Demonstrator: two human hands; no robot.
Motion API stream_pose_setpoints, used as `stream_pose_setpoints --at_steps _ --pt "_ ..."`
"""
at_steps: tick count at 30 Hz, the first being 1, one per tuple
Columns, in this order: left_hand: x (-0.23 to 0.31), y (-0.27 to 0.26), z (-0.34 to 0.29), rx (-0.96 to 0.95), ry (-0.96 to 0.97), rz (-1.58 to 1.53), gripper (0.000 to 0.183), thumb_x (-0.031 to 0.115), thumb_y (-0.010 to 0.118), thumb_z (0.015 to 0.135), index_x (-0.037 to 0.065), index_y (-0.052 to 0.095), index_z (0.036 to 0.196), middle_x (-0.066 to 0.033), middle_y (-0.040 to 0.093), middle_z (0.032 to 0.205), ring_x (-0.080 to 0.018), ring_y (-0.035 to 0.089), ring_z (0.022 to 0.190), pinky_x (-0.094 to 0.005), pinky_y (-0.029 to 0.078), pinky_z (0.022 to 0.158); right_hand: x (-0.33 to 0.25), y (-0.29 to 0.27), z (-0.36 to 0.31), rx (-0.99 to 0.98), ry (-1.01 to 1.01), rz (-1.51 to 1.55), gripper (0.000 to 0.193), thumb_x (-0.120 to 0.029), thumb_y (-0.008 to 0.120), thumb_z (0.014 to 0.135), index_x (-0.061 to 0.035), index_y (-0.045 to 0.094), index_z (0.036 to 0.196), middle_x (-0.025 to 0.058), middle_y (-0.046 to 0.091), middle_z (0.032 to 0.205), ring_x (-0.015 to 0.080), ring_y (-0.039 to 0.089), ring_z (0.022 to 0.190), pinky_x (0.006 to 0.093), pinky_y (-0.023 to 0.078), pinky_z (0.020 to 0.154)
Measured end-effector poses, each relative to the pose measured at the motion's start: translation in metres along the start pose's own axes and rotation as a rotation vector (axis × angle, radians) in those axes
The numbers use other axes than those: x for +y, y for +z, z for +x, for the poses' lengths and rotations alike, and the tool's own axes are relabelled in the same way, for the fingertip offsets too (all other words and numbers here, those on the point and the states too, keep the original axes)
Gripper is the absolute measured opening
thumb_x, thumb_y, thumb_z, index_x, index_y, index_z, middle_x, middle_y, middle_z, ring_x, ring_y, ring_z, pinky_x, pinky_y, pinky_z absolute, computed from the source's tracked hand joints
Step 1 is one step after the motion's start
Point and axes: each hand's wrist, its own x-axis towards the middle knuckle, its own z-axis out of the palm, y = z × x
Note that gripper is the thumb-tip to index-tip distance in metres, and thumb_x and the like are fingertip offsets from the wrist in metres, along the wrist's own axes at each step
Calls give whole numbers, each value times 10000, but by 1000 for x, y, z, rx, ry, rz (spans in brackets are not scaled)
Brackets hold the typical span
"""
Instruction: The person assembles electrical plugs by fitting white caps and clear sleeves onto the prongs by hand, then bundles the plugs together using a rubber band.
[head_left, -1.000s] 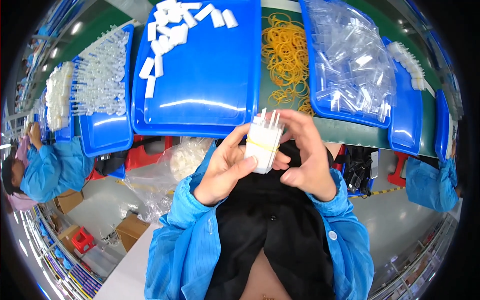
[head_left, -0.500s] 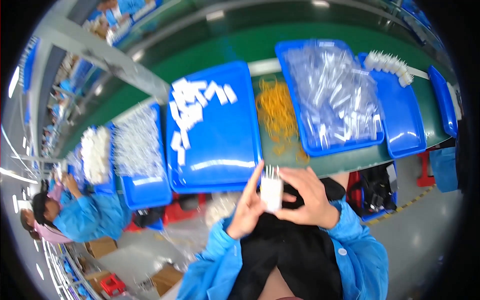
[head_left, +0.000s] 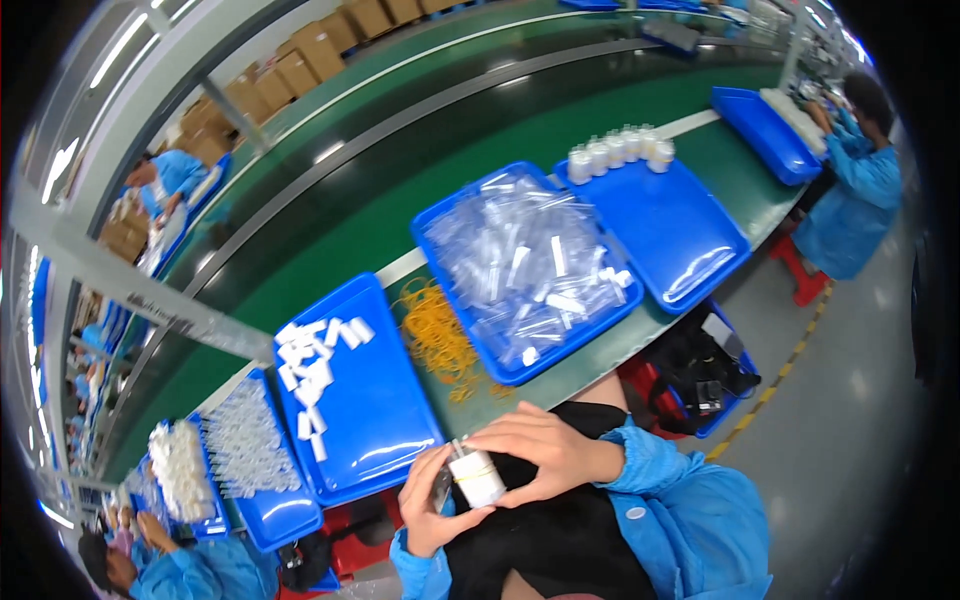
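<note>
Both hands hold a small white bundle [head_left: 478, 482] upright in front of my body, slightly tilted. A thin yellow rubber band runs across it, and short thin tips stick up from its top. My left hand [head_left: 426, 505] grips its left side, thumb at the lower edge. My right hand [head_left: 545, 452] curls round the other side, fingers over the top and thumb low. Just beyond lies a loose heap of yellow rubber bands [head_left: 440, 335]. To its left, a blue tray [head_left: 385, 410] holds flat white pieces [head_left: 308, 365].
A blue tray of clear plastic sleeves [head_left: 510, 265] stands right of the bands. Beside it, white bundles [head_left: 610, 155] line the far edge of another blue tray [head_left: 665, 235]. Trays of small clear parts [head_left: 245, 440] sit left. Co-workers [head_left: 865, 190] sit at both ends.
My view has swung, so the trays appear tilted and a co-worker shows at right. The bundle has tilted in my hands, and a yellow band now shows across it.
</note>
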Motion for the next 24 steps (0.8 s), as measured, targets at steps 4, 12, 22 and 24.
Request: stream_pose_setpoints --at_steps 4,12,22,24 --pt "-4 11 3 29 26 -2 675 173 836 523 -59 559 1093 -179 598 1026 -313 571 957 -394 441 855 4 -4 -10 -68 67 74 711 -229 775 644 -25 461 1249 135 490 1244 288 527 1085 351 429 829" --pt "-4 26 15 -153 178 100 658 214 850 500 -56 582 1037 -174 595 1007 -333 571 934 -406 456 813 34 -9 -31 -227 549 936 701 -109 739 734 -66 320 1294 51 497 957 107 525 800 226 445 632" --pt "-18 45 41 -220 77 -63 964 227 841 589 63 306 1373 -264 348 1343 -379 444 1157 -433 479 836 51 -86 -15 -76 509 414 365 -193 752 730 -55 545 998 37 610 864 105 584 793 264 491 667" --pt "-28 33 35 -47 126 -112 767 191 800 649 16 419 1291 -256 476 1236 -363 483 1109 -420 501 805 61 -141 -2 152 551 -113 364 -205 773 686 -51 563 939 49 619 800 139 623 716 288 504 619"
